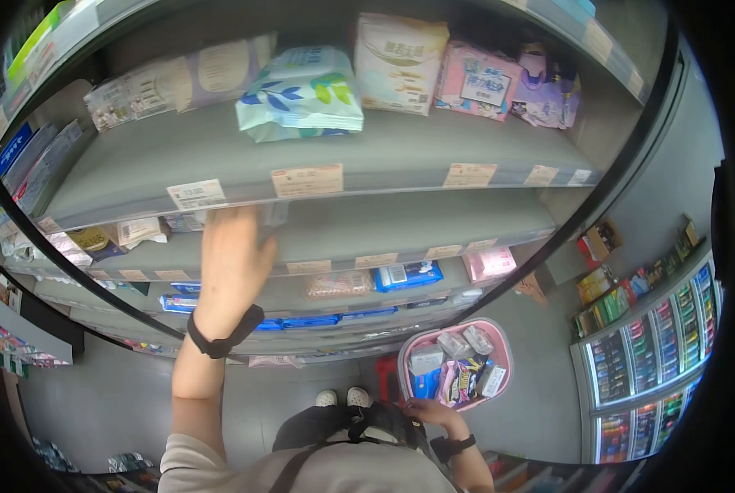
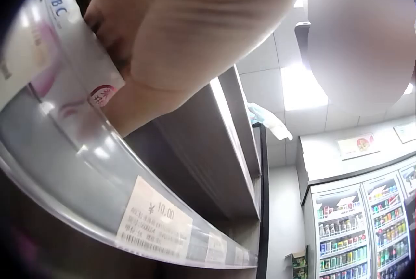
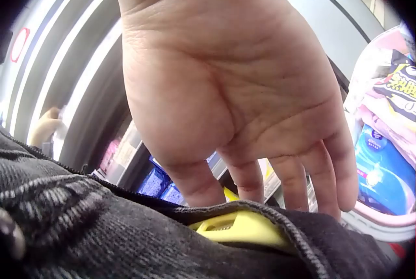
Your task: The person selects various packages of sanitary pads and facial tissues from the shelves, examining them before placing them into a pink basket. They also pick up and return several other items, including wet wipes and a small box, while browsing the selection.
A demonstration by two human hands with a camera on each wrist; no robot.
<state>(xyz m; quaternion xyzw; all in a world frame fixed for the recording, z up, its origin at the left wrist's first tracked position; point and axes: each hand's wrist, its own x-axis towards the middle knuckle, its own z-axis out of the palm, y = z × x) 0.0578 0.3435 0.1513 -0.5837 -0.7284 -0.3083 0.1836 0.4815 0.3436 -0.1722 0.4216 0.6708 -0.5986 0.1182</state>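
Observation:
My left hand (image 1: pixel 238 256) reaches in over the second shelf, its fingertips hidden under the upper shelf's edge in the head view. In the left wrist view the curled fingers of the left hand (image 2: pixel 140 38) hold a white package (image 2: pixel 84 51) marked ABC, beside the shelf's front rail. At the hip, my right hand (image 1: pixel 433 413) hangs beside the dark trousers (image 1: pixel 310 426). The right wrist view shows the palm of the right hand (image 3: pixel 237 90) with loosely extended fingers, their tips partly hidden by the trouser fabric (image 3: pixel 123 227); a yellow object (image 3: pixel 244 227) pokes from the pocket.
A pink basket (image 1: pixel 510 361) holding several packages stands on the floor at the right. The upper shelf (image 1: pixel 400 152) carries several soft packs, among them a white pack with leaves (image 1: pixel 302 94). More stocked shelves lie below; drink coolers (image 1: pixel 647 361) stand far right.

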